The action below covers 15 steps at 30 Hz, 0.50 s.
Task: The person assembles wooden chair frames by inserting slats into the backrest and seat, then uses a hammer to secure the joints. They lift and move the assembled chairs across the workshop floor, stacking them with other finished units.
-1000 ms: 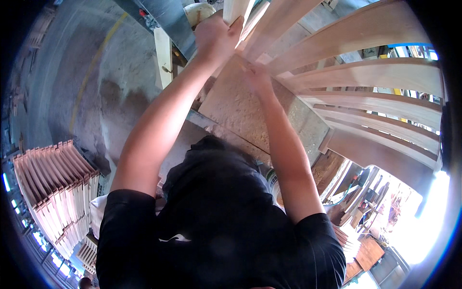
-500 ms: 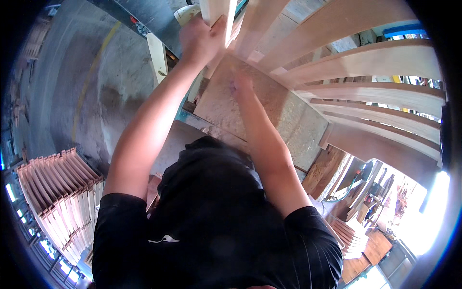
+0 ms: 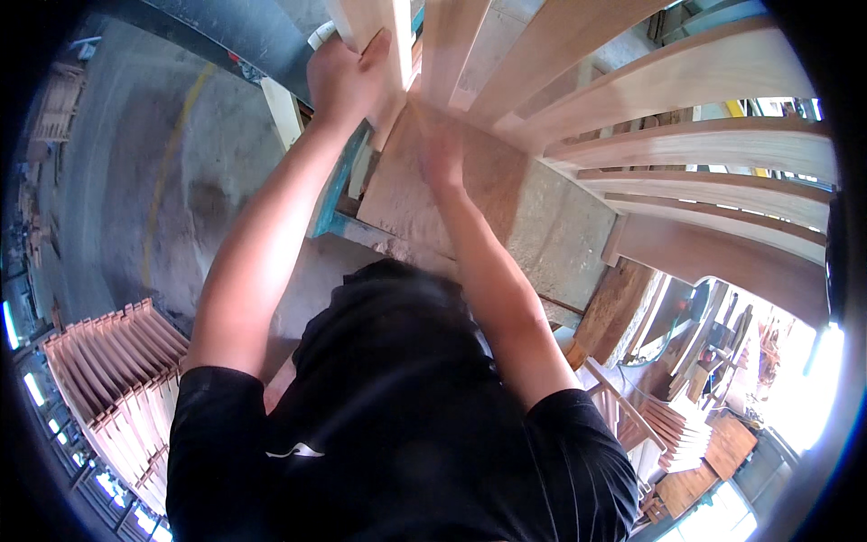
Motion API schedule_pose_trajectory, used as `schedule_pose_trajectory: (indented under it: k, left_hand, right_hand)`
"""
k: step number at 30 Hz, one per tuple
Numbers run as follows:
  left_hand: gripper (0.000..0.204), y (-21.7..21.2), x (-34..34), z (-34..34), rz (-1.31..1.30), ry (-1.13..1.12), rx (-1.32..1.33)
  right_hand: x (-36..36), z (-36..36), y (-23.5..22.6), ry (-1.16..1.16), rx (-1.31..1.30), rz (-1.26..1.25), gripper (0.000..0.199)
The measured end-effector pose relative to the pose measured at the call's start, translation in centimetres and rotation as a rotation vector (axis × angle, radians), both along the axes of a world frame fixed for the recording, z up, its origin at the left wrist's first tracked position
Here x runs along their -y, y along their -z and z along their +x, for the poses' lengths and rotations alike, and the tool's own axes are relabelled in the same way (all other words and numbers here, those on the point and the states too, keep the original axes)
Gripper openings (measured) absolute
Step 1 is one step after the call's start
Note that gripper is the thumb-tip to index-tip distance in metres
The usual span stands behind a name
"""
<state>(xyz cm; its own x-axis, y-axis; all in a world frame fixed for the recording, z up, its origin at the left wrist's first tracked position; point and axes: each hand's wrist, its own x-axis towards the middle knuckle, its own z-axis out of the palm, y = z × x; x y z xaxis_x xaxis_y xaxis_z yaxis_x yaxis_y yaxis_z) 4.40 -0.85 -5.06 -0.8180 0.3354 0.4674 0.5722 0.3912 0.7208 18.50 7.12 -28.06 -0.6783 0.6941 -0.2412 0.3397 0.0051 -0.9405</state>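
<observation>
Both my hands have slid up the wood — my left hand (image 3: 348, 77) is wrapped tight on the pale slat (image 3: 375, 32), my right hand (image 3: 442, 149) lies flat, fingers together, on the brown board (image 3: 492, 194), steadying it.

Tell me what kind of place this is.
Likely a woodworking shop: pale wooden slats fan out above a worn workbench, the left hand grips one, and more slatted pieces are stacked on the concrete floor.

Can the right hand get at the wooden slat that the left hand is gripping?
Probably yes: the right hand rests on the brown board just beside the slat held by the left hand, with nothing between them.
</observation>
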Motion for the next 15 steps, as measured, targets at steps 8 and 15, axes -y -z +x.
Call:
schedule_pose_trajectory:
  k: [8, 15]
  left_hand:
    - [0.045, 0.1, 0.0, 0.1, 0.026, 0.024, 0.044]
    - [0.047, -0.5, 0.0, 0.3, 0.06, 0.044, 0.03]
  right_hand:
    - [-0.1, -1.3, -2.2, 0.026, -0.02, -0.195, 0.03]
    - [2.5, -0.2, 1.7, 0.099, -0.149, -0.071, 0.026]
